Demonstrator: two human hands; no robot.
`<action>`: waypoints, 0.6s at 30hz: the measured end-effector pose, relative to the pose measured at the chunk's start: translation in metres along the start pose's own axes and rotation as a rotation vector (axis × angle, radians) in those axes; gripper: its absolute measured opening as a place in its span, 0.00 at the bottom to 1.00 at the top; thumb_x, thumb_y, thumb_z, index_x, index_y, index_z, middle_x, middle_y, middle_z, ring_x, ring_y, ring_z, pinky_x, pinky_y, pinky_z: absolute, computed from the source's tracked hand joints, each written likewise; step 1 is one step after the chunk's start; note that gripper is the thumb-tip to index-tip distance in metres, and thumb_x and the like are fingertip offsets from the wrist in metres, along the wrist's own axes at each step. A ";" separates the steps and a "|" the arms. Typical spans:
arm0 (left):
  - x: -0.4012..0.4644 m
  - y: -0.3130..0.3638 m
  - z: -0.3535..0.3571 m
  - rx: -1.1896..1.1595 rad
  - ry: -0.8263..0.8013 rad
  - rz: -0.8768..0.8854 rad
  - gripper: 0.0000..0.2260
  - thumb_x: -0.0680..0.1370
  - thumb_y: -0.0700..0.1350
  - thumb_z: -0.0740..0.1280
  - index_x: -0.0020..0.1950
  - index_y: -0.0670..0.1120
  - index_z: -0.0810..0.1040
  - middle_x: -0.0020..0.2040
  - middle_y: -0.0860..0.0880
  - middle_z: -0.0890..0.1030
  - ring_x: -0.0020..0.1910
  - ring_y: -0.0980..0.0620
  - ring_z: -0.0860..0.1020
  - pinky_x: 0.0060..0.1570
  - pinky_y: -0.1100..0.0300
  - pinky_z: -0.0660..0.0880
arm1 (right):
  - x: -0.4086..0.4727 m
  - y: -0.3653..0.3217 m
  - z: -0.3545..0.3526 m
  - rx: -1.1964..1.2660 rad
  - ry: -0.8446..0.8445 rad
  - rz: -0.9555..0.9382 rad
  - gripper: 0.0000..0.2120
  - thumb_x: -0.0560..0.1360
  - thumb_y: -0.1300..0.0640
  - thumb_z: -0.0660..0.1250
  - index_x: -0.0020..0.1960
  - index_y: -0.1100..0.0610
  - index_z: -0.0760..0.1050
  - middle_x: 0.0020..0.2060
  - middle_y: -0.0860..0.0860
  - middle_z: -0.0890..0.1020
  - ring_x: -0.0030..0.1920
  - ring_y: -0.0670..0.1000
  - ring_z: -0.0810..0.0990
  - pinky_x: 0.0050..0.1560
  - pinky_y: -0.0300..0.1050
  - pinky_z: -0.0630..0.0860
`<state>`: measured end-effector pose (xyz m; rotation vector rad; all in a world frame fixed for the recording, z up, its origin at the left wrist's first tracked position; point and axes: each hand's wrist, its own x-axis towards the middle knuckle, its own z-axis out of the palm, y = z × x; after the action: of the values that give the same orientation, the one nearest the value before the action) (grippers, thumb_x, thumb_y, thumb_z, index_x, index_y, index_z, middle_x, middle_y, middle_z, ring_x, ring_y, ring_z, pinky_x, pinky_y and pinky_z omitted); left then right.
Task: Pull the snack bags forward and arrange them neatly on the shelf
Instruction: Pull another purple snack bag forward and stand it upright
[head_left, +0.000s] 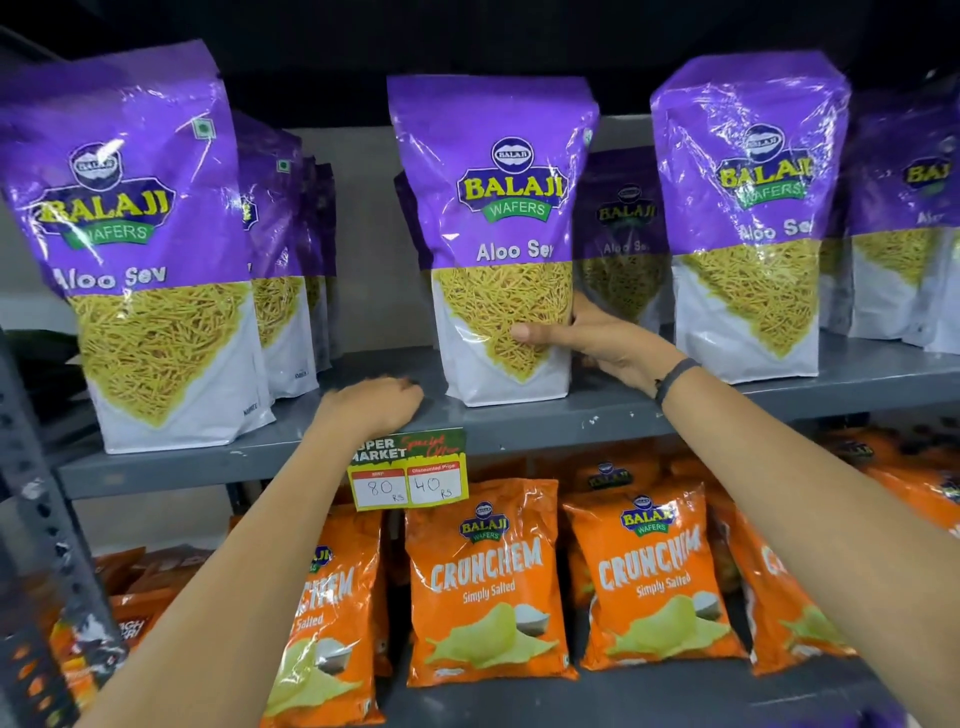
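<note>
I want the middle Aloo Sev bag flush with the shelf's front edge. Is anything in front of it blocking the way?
Nothing visible does. The shelf is bare in front of the middle Aloo Sev bag. The left hand rests off to its left, and the right hand grips its side.

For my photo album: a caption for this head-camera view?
Right hand grips a purple Aloo Sev bag; left hand rests on the shelf edge.

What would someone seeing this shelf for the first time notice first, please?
Most likely the tall purple snack bags along the upper shelf, above all the middle purple bag, which the right hand grips at its lower right side. Next, the left hand resting on the shelf edge just above the yellow price tag, and the row of orange chip bags below.
</note>
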<state>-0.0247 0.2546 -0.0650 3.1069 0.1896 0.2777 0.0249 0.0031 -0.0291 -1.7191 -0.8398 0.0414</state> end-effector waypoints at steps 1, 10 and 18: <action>-0.001 0.000 -0.001 -0.014 -0.004 -0.004 0.27 0.71 0.54 0.44 0.61 0.45 0.71 0.67 0.41 0.74 0.62 0.41 0.73 0.64 0.40 0.68 | -0.006 -0.001 0.001 0.009 0.007 -0.017 0.14 0.72 0.60 0.71 0.51 0.46 0.70 0.51 0.41 0.79 0.50 0.35 0.77 0.46 0.25 0.73; 0.008 -0.006 0.002 -0.012 -0.033 -0.017 0.32 0.68 0.58 0.43 0.64 0.46 0.71 0.70 0.42 0.73 0.65 0.40 0.72 0.65 0.41 0.68 | -0.025 0.003 0.007 0.031 0.100 -0.054 0.47 0.58 0.42 0.79 0.71 0.51 0.62 0.65 0.47 0.77 0.63 0.45 0.76 0.65 0.41 0.72; 0.008 -0.005 0.003 -0.016 -0.018 0.002 0.34 0.67 0.56 0.42 0.67 0.46 0.70 0.71 0.42 0.71 0.67 0.39 0.71 0.66 0.42 0.67 | -0.034 0.001 0.011 0.056 0.125 -0.089 0.60 0.45 0.31 0.77 0.72 0.51 0.60 0.63 0.43 0.76 0.61 0.39 0.75 0.51 0.26 0.73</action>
<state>-0.0169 0.2610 -0.0664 3.0929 0.1830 0.2500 -0.0046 -0.0066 -0.0472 -1.6130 -0.8145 -0.1012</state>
